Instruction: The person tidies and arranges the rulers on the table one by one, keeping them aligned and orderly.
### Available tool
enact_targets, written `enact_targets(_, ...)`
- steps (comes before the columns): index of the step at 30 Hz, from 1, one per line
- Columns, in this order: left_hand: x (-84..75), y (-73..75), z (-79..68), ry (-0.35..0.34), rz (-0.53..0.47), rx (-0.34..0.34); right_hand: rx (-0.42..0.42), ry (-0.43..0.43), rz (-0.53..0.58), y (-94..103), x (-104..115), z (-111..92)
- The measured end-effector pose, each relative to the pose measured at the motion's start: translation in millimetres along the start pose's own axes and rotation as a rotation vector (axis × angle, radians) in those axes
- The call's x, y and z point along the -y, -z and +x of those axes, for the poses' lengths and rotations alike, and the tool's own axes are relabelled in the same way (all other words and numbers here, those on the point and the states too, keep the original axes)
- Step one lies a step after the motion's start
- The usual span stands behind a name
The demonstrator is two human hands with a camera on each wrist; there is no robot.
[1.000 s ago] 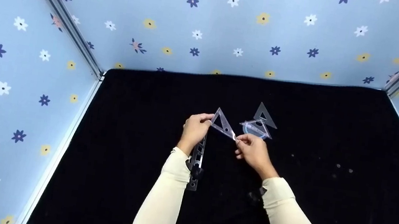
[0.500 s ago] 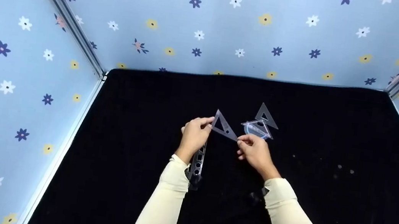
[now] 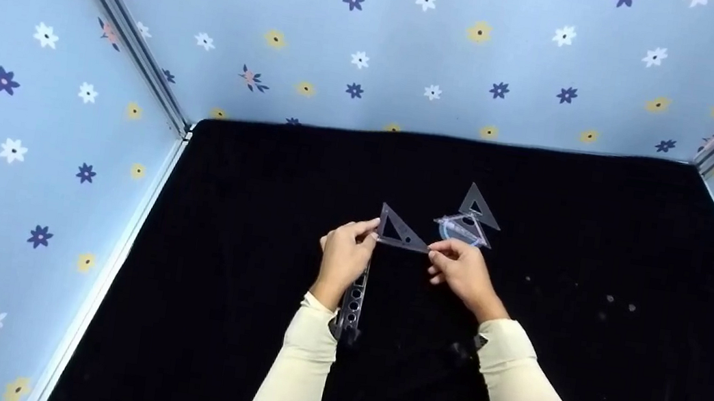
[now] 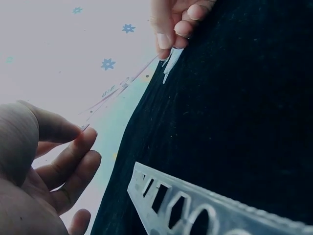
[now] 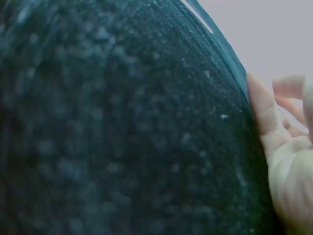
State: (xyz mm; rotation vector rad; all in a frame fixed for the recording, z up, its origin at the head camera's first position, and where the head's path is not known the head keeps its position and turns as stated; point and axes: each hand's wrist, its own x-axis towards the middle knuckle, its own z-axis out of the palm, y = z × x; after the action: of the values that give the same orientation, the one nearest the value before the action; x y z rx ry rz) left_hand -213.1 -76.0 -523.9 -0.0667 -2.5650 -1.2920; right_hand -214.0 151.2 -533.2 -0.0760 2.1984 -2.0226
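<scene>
A clear triangular set square [image 3: 400, 227] is stretched between both hands in the head view. My left hand [image 3: 344, 257] pinches its left edge between thumb and fingertips, while my right hand [image 3: 466, 275] pinches the pointed right corner. From the left wrist, the set square [image 4: 122, 85] shows almost edge-on between the left fingers [image 4: 58, 129] and the right hand [image 4: 171, 24]. Below the left hand lies a clear template ruler [image 4: 220, 204] with a row of cut-out shapes, partly hidden by the forearm. The right wrist view catches only part of the right hand [image 5: 293, 171].
Beyond the right hand lies a protractor [image 3: 452, 235] with a blue arc, overlapped by a clear triangular piece. Another set square [image 3: 488, 216] sits just behind them. Black cloth [image 3: 603, 219] covers the table. Flowered blue walls [image 3: 392, 39] stand at the back and sides.
The set square has turned so its lower edge lies nearly level. My left hand has come slightly nearer the body; the right has shifted slightly right. Both keep their pinch.
</scene>
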Motion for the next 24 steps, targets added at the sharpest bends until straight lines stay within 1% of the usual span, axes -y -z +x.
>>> enact_targets(2, 1.4, -0.6, -2.9, 0.015, -0.018, -0.002, 0.001, 0.0, 0.021, -0.2, 6, -4)
enact_targets(7, 2.8, -0.8, -8.5, 0.046, -0.076, -0.02, -0.002, -0.02, 0.075, 3.2, -10, 2)
enact_targets(9, 3.1, -0.3, -10.3, 0.048, -0.088, -0.028, -0.003, -0.024, 0.085, 4.2, -18, 6)
enact_targets(11, 3.5, 0.0, -11.8, 0.05, -0.093, -0.033, -0.009, -0.02, 0.089, 4.2, -21, 7)
enact_targets(19, 6.6, -2.2, -15.4, 0.039, -0.1, -0.055, -0.032, 0.01, 0.09, 4.8, -23, 6)
enact_targets(24, 9.1, -4.0, -18.4, -0.005, -0.05, -0.064, -0.043, 0.018, 0.088, 4.7, -24, 7)
